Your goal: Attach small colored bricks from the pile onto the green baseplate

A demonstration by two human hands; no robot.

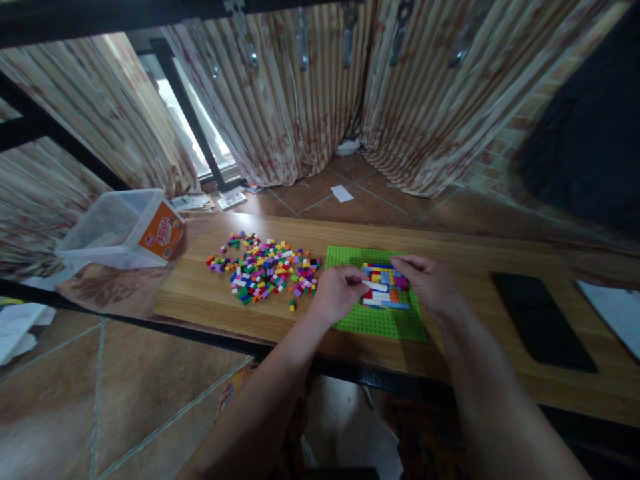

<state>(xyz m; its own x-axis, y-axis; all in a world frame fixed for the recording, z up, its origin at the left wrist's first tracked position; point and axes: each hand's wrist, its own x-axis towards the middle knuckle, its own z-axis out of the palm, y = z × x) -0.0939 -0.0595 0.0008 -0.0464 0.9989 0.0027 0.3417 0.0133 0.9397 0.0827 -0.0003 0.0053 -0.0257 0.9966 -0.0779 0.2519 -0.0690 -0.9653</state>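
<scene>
A green studded baseplate [350,257] lies on the table in front of me. On it stands a low, multicoloured toy-brick build [387,301] with white, blue, yellow, orange and red bricks. My left hand [337,293] is closed in a pinch on a long white toy brick [376,286], held over the build's left part. At the build's far right corner is my right hand [425,280], thumb and fingers drawn together; what lies between them is hidden. A magenta brick [400,281] shows beside its thumb.
Left of the baseplate spreads a pile of loose toy bricks [267,263], with a small green-and-yellow brick [293,305] near the front. A clear plastic bin [115,220] with an orange label stands at the table's left end. To the right lie a black flat device [543,320] and paper [615,310].
</scene>
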